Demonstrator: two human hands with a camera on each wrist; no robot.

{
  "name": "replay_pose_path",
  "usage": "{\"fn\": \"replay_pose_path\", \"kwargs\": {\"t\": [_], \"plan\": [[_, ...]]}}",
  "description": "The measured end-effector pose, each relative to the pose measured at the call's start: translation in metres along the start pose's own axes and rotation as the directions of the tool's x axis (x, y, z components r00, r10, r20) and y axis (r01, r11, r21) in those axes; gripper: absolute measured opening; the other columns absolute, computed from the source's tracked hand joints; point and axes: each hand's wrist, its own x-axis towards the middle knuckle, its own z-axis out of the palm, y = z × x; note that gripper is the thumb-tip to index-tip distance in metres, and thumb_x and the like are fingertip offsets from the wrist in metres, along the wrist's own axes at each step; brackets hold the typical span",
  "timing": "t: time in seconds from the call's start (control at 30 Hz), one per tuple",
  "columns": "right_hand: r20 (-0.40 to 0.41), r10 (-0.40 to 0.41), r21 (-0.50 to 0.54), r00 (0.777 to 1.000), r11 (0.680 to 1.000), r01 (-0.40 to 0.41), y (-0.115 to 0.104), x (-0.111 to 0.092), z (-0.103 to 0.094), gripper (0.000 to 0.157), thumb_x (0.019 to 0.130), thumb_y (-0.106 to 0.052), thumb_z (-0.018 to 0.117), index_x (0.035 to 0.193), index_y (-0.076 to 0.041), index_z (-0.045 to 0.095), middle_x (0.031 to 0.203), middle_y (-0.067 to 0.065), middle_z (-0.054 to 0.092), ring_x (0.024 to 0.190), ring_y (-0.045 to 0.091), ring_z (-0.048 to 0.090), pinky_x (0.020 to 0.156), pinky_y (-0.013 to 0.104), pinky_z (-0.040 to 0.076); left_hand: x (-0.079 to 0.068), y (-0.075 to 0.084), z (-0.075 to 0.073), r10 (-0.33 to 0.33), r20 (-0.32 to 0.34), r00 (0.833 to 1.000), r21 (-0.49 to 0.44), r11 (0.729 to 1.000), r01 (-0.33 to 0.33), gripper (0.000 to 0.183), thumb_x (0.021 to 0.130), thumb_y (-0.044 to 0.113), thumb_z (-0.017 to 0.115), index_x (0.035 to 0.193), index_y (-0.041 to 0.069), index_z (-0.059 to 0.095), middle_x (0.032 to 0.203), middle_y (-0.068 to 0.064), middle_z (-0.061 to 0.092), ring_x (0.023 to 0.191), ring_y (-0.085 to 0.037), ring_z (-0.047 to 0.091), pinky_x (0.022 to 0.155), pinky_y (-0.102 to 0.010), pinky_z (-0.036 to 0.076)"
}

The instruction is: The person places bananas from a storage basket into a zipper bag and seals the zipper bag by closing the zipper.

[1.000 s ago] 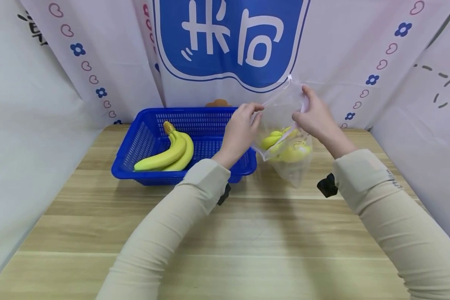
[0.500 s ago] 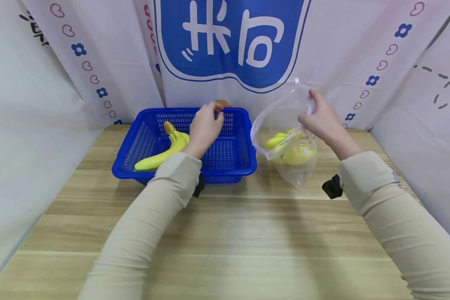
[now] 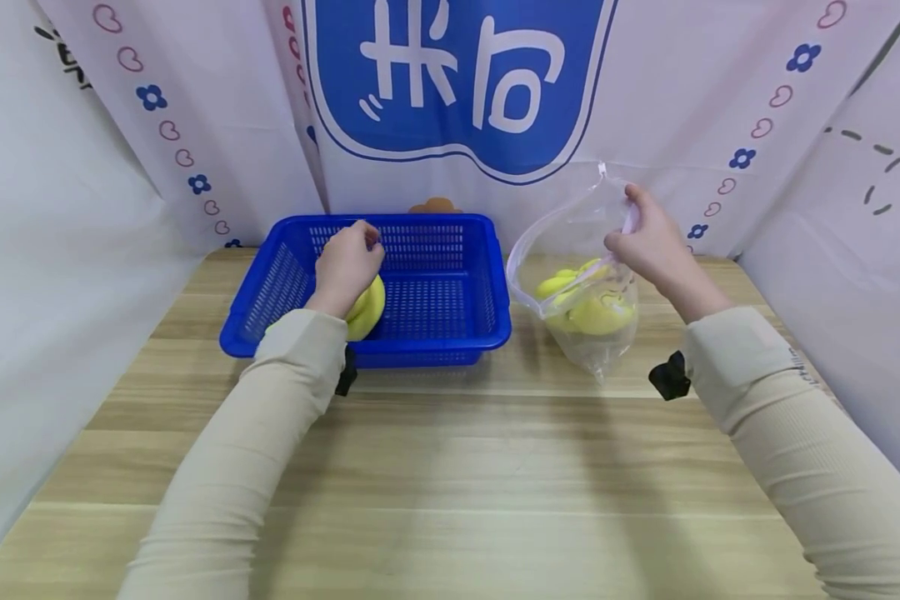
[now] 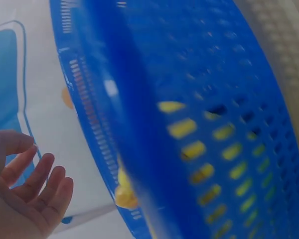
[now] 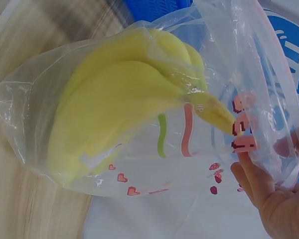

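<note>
My left hand (image 3: 347, 262) hovers over the left part of a blue plastic basket (image 3: 435, 342), holding nothing. Its fingers are loosely bent, apart from each other in the left wrist view. Below it lies a bunch of bananas (image 3: 371, 310), largely covered by the hand and sleeve in the head view. On the other side, my right hand (image 3: 658, 243) pinches the upper edge of a clear zip bag (image 3: 592, 218) between thumb and fingers. The bag's mouth gapes toward the basket. Inside it sits another bunch of bananas (image 5: 114, 99), stem toward the mouth.
A wooden table (image 3: 450, 467) bears the basket, and the bag hangs just right of it. Behind stands a white cloth backdrop (image 3: 667, 100) with a blue printed sign. White cloth also borders both sides. Black wrist straps (image 3: 671, 377) show below the sleeves.
My left hand has let go of the bag's edge and moved left across the basket to above the bananas. The right hand, still pinching the bag, has shifted slightly right.
</note>
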Motion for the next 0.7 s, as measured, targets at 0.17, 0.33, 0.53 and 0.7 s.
{"fn": "replay_pose_path", "kwargs": {"t": [0.17,0.33,0.53,0.7], "plan": [[0.007,0.001,-0.029,1.0,1.0,-0.001,0.003,0.001,0.0,0.081,0.089,-0.014,0.048,0.154,-0.01,0.001,0.158,0.023,0.015,0.14,0.047,0.027,0.115,0.06,0.022,-0.003,-0.011,-0.003,-0.032,0.023,0.999,0.063,0.998,0.031,0.037,0.099,0.018,0.041,0.132,0.004,0.052,0.131,-0.017,0.058,0.116,-0.034,0.056,0.097,-0.054,0.045],[0.008,0.004,-0.039,1.0,0.999,-0.004,0.006,0.0,0.0,0.081,0.088,-0.014,0.048,0.154,-0.01,0.001,0.157,0.024,0.017,0.138,0.048,0.029,0.114,0.06,0.023,-0.004,-0.021,-0.006,-0.084,0.051,0.995,0.122,0.99,0.078,0.038,0.099,0.016,0.037,0.131,0.002,0.052,0.133,-0.02,0.056,0.118,-0.037,0.055,0.099,-0.056,0.043],[0.01,0.008,-0.039,1.0,0.999,-0.008,0.009,0.0,-0.001,0.08,0.089,-0.015,0.048,0.154,-0.011,0.001,0.157,0.025,0.018,0.136,0.048,0.03,0.112,0.062,0.025,-0.005,-0.033,-0.005,-0.141,0.119,0.983,0.187,0.975,0.117,0.037,0.1,0.019,0.039,0.129,0.004,0.056,0.132,-0.019,0.057,0.116,-0.037,0.057,0.097,-0.055,0.045],[0.008,0.004,-0.034,1.0,0.999,-0.004,0.011,0.001,0.0,0.081,0.088,-0.015,0.048,0.154,-0.01,0.002,0.157,0.026,0.018,0.136,0.048,0.029,0.113,0.061,0.024,-0.009,-0.038,-0.003,-0.163,0.172,0.971,0.214,0.969,0.125,0.026,0.099,0.026,0.048,0.102,0.003,0.06,0.106,-0.017,0.063,0.093,-0.029,0.058,0.087,-0.05,0.048]]}}
